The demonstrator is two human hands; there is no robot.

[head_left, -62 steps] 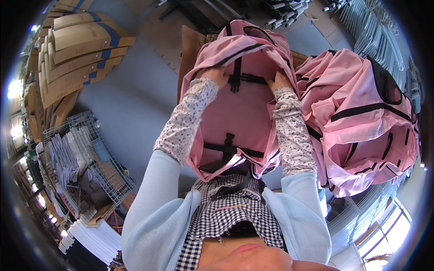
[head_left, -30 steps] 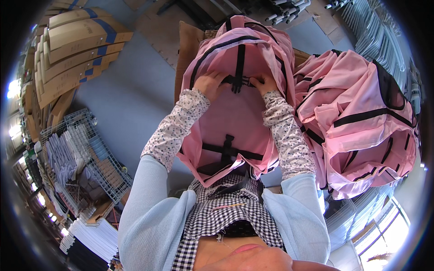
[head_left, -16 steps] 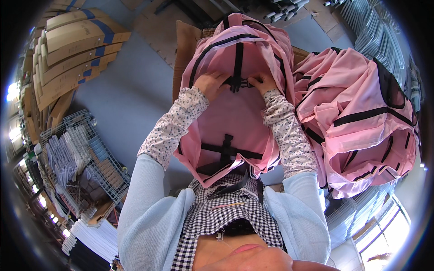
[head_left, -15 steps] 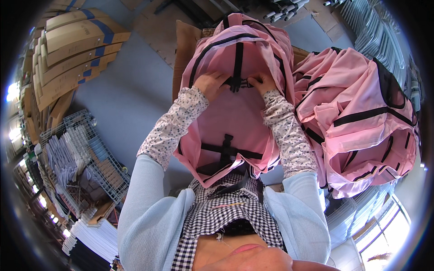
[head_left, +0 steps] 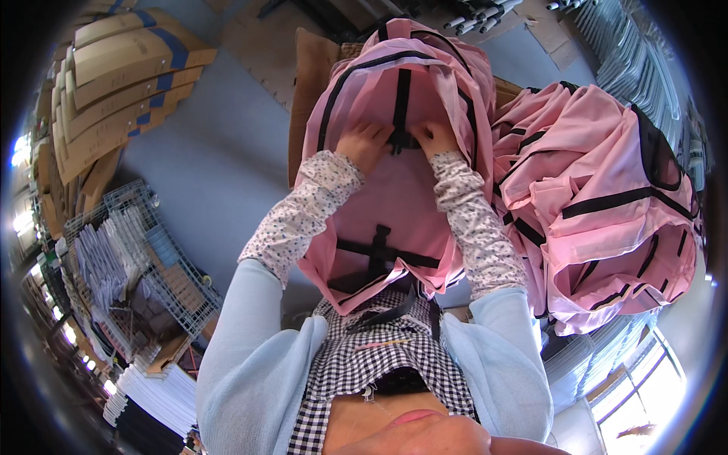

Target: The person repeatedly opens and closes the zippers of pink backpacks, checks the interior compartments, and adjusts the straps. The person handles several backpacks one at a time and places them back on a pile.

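The left hand (head_left: 364, 146) and right hand (head_left: 437, 139) have drawn closer at the black buckle (head_left: 398, 140), toward the far edge of the pink bag (head_left: 394, 186), apparently joining it, fingers curled, grip unclear.

2 forearms (head_left: 307, 197) stretched forward; left hand (head_left: 361, 146), right hand (head_left: 437, 140) close together, fingers (head_left: 370, 130) bent.

A warehouse or workshop is surrounding the fingers (head_left: 369, 135): stacked cardboard cartons (head_left: 125, 57) are standing well left of them, a wire-mesh cart (head_left: 182, 264) nearer the body, while black-tipped tubes (head_left: 485, 18) and nested frames (head_left: 635, 76) are lying beyond, rightward.
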